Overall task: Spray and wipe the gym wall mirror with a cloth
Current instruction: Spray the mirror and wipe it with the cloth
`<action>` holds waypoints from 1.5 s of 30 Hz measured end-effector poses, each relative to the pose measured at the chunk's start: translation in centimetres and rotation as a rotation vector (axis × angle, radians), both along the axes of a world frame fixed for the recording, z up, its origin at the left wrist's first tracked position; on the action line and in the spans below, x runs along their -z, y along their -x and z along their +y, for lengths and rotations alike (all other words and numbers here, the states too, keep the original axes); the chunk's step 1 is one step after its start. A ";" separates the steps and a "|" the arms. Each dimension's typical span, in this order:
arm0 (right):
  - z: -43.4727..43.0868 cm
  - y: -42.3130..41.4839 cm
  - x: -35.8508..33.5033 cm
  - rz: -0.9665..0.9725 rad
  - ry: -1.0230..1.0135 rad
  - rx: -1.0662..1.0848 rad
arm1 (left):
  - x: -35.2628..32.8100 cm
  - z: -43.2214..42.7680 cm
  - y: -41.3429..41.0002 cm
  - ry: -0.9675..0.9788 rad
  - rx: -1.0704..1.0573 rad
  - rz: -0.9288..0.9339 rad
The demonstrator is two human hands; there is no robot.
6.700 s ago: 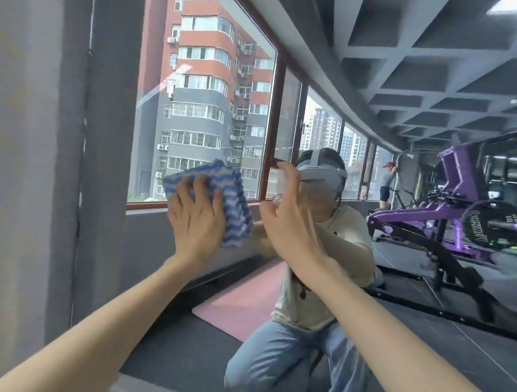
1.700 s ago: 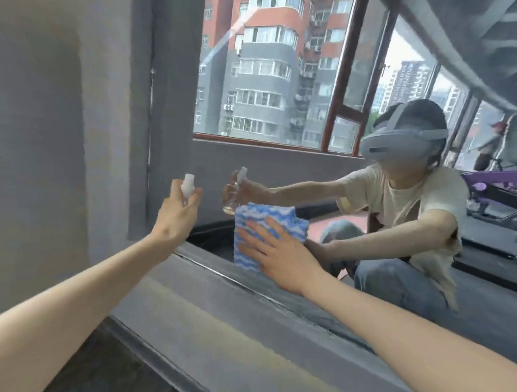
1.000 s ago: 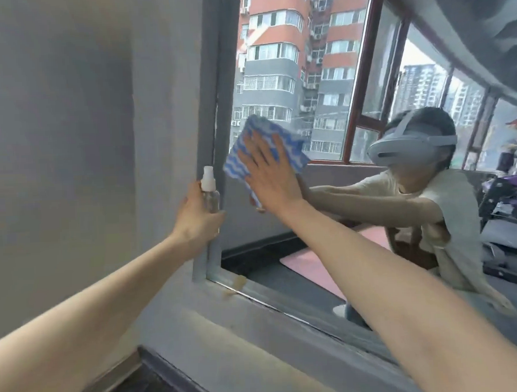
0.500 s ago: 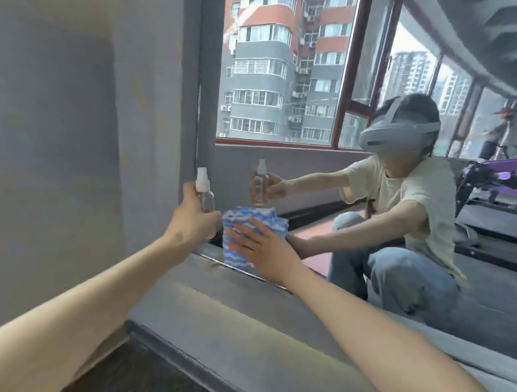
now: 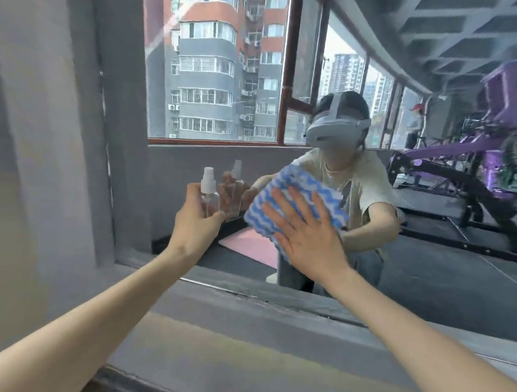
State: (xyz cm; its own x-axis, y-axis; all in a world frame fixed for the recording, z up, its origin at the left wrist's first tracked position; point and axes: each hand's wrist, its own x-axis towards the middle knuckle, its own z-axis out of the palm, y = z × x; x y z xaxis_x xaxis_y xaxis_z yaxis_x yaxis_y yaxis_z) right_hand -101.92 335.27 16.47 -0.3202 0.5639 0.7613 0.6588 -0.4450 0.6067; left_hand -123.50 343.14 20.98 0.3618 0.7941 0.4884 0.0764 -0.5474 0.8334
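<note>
The wall mirror (image 5: 434, 261) fills the right and centre of the head view, above a grey ledge. My right hand (image 5: 307, 235) lies flat, fingers spread, pressing a folded blue-and-white wavy cloth (image 5: 293, 203) against the glass. My left hand (image 5: 195, 220) holds a small clear spray bottle (image 5: 209, 195) with a white nozzle upright, close to the glass and left of the cloth. The bottle's reflection shows just beside it.
A grey wall (image 5: 39, 147) and the mirror's grey frame post (image 5: 125, 128) stand at the left. A grey ledge (image 5: 258, 330) runs below the glass. Reflected in the mirror are a crouching person, windows, a pink mat and purple gym machines (image 5: 465, 161).
My right hand has slid the cloth up and to the right from the mirror's bottom edge. My left hand, with the bottle, has come off the frame post toward the glass.
</note>
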 end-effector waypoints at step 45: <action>-9.6 -7.6 -32.0 0.175 -0.165 0.015 | -26.9 -6.7 -4.7 -0.379 0.210 -0.147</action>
State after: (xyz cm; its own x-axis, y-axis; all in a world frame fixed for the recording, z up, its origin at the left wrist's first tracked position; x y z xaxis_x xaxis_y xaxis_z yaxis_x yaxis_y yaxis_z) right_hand -94.28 325.70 48.50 -0.1680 0.4314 0.8864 0.7397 -0.5392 0.4026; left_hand -118.78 336.40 47.84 0.4011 0.4661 0.7886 -0.1726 -0.8070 0.5647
